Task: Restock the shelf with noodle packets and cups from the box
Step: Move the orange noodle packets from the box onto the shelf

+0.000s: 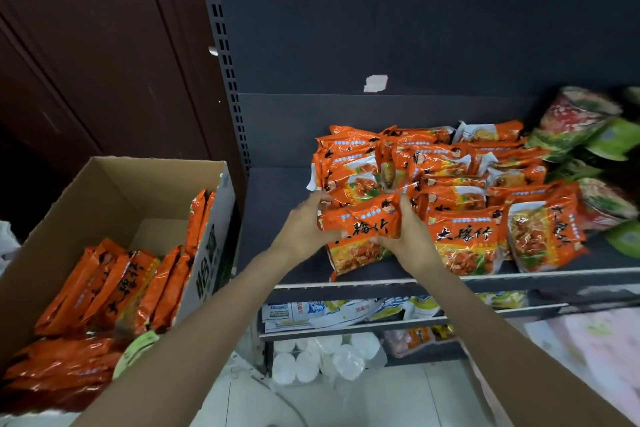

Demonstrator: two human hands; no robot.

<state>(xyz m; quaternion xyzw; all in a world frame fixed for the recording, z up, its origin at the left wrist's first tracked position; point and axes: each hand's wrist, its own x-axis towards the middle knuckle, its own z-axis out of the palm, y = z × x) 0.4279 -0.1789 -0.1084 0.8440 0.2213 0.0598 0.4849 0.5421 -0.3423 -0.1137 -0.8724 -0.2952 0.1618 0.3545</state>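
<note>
Both hands hold one orange noodle packet (363,222) over the front left of the dark shelf (277,204). My left hand (304,229) grips its left end and my right hand (410,236) grips its right end. Under and behind it lie several more orange packets (460,239) in rows on the shelf. At the left, the open cardboard box (114,184) holds several orange packets (114,291) standing on edge, with a green-lidded cup (133,352) near its front.
Green and red noodle packs (585,128) are stacked at the shelf's right end. Lower shelves carry white and blue packets (311,314) and white cups (322,357). A slotted metal upright (225,55) and a dark wooden cabinet (86,45) stand left of the shelf.
</note>
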